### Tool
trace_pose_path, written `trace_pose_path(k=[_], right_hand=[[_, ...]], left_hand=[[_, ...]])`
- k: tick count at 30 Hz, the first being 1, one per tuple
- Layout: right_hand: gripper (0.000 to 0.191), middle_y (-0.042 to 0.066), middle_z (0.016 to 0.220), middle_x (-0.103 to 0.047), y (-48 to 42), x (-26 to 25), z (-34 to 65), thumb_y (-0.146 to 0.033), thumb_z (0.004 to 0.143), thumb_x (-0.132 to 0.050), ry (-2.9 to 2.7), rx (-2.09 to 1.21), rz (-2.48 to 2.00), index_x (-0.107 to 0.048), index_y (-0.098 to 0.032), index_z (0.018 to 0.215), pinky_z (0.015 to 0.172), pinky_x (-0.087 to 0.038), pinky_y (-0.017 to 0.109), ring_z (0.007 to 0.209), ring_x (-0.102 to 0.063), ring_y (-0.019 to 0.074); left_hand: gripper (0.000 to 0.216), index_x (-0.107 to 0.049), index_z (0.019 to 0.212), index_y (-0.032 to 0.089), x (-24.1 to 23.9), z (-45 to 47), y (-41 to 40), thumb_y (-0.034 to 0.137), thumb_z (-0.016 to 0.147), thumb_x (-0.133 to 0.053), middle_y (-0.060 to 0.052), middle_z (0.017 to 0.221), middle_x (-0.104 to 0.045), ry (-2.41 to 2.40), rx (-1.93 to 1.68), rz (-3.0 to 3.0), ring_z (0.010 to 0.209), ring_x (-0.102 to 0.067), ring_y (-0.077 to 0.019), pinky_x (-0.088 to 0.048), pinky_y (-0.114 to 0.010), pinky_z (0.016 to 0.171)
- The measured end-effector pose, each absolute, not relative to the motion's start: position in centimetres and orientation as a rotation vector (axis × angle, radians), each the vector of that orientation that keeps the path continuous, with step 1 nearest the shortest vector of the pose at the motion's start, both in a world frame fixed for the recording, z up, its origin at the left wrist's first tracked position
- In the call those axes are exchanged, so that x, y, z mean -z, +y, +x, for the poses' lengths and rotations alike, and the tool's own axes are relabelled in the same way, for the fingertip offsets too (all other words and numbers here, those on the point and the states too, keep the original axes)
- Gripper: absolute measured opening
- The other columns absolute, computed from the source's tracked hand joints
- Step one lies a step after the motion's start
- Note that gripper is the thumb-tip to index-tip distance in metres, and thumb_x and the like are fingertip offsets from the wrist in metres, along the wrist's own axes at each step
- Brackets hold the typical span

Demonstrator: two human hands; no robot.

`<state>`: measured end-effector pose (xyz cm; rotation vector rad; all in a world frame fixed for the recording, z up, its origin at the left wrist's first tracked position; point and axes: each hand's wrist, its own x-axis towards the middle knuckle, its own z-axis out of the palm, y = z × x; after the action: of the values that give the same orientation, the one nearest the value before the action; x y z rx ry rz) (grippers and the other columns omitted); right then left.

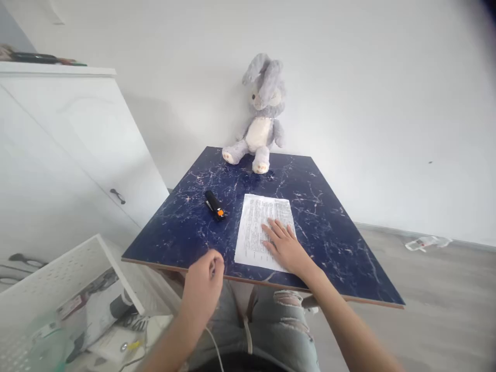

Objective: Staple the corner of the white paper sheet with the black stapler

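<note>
Spread flat on the lower right of a printed sheet of paper, my right hand has its fingers apart and holds nothing. My left hand is at the table's near edge, left of the paper. Its fingers are curled in a loose fist, with a small gap by the thumb and no object showing in it. A black stapler with an orange spot lies beyond my left hand, to the left of the paper and apart from it.
At the back of the dark blue marbled table, a grey plush rabbit sits against the wall. A white cabinet stands on the left. Below it, a white perforated bin holds assorted items. Clear plastic packaging lies on the floor at right.
</note>
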<state>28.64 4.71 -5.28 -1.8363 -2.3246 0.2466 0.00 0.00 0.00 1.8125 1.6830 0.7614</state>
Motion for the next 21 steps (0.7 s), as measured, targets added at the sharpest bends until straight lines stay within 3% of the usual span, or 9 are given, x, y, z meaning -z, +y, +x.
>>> trace_pose_path(k=[4, 8, 10, 12, 14, 16, 19, 21], right_hand=[[0.065, 0.007, 0.176, -0.020, 4.0, 5.3, 30.7, -0.059, 0.111, -0.025, -2.346, -0.244, -1.794, -0.034, -0.029, 0.168, 0.132, -0.017, 0.061, 0.164, -0.015, 0.0333], [0.063, 0.008, 0.176, -0.023, 3.9, 4.7, 33.0, -0.057, 0.111, -0.030, -2.408, -0.274, -1.741, -0.036, -0.028, 0.167, 0.131, -0.023, 0.061, 0.163, -0.019, 0.0341], [0.059, 0.011, 0.173, -0.031, 4.2, 3.8, 33.6, -0.052, 0.110, -0.039, -2.456, -0.287, -1.710, -0.043, -0.026, 0.163, 0.127, -0.029, 0.062, 0.160, -0.028, 0.0371], [0.046, 0.017, 0.160, -0.050, 4.8, 2.4, 33.0, -0.039, 0.107, -0.050, -2.472, -0.285, -1.719, -0.061, -0.020, 0.148, 0.120, -0.040, 0.062, 0.148, -0.047, 0.0406], [0.029, 0.019, 0.133, -0.069, 5.8, 0.7, 31.2, -0.026, 0.102, -0.054, -2.433, -0.297, -1.731, -0.074, -0.016, 0.122, 0.107, -0.051, 0.055, 0.125, -0.064, 0.0381], [0.023, 0.015, 0.110, -0.073, 7.4, -0.8, 28.3, -0.023, 0.101, -0.053, -2.353, -0.339, -1.673, -0.074, -0.016, 0.108, 0.093, -0.055, 0.046, 0.106, -0.070, 0.0321], [0.020, 0.013, 0.108, -0.069, 11.1, -1.7, 22.8, -0.032, 0.101, -0.057, -2.174, -0.360, -1.599, -0.068, -0.017, 0.106, 0.084, -0.054, 0.039, 0.095, -0.068, 0.0267], [0.034, 0.016, 0.118, -0.065, 14.1, -1.3, 19.3, -0.046, 0.098, -0.063, -2.014, -0.370, -1.633, -0.065, -0.015, 0.111, 0.088, -0.053, 0.038, 0.103, -0.066, 0.0281]], left_hand=[[0.020, -0.061, 0.093, 0.023, 0.7, 1.3, 6.0, 0.027, 0.102, -0.043, -0.006, 0.086, -0.068, 1.870, -0.687, 1.937, 0.077, -0.064, -0.0238, -0.042, -0.031, 0.069], [0.016, -0.060, 0.103, 0.017, 3.1, -0.1, 10.2, 0.018, 0.099, -0.044, -0.016, 0.104, -0.065, 2.067, -0.765, 1.939, 0.091, -0.067, -0.0301, -0.051, -0.039, 0.080], [0.023, -0.059, 0.113, 0.012, 4.6, -1.4, 11.6, 0.011, 0.096, -0.044, -0.022, 0.114, -0.061, 2.053, -0.863, 1.991, 0.098, -0.066, -0.0311, -0.054, -0.043, 0.087], [0.031, -0.058, 0.119, 0.008, 5.8, -2.7, 12.5, 0.004, 0.092, -0.044, -0.024, 0.120, -0.058, 2.056, -0.941, 2.015, 0.105, -0.066, -0.0319, -0.055, -0.046, 0.094], [0.037, -0.060, 0.121, 0.007, 6.4, -3.9, 13.5, 0.000, 0.089, -0.043, -0.024, 0.122, -0.059, 2.063, -0.977, 2.012, 0.113, -0.064, -0.0331, -0.054, -0.048, 0.101], [0.035, -0.064, 0.119, 0.009, 6.4, -4.7, 14.9, 0.002, 0.091, -0.044, -0.023, 0.121, -0.063, 2.065, -0.976, 1.968, 0.117, -0.065, -0.0335, -0.053, -0.049, 0.104], [0.026, -0.073, 0.108, 0.015, 5.5, -5.5, 18.0, 0.013, 0.095, -0.051, -0.015, 0.110, -0.072, 2.059, -0.963, 1.796, 0.110, -0.070, -0.0315, -0.054, -0.046, 0.104], [0.024, -0.077, 0.106, 0.018, 4.6, -5.7, 20.4, 0.019, 0.094, -0.056, -0.011, 0.102, -0.076, 2.050, -0.999, 1.704, 0.100, -0.073, -0.0285, -0.056, -0.043, 0.100]])
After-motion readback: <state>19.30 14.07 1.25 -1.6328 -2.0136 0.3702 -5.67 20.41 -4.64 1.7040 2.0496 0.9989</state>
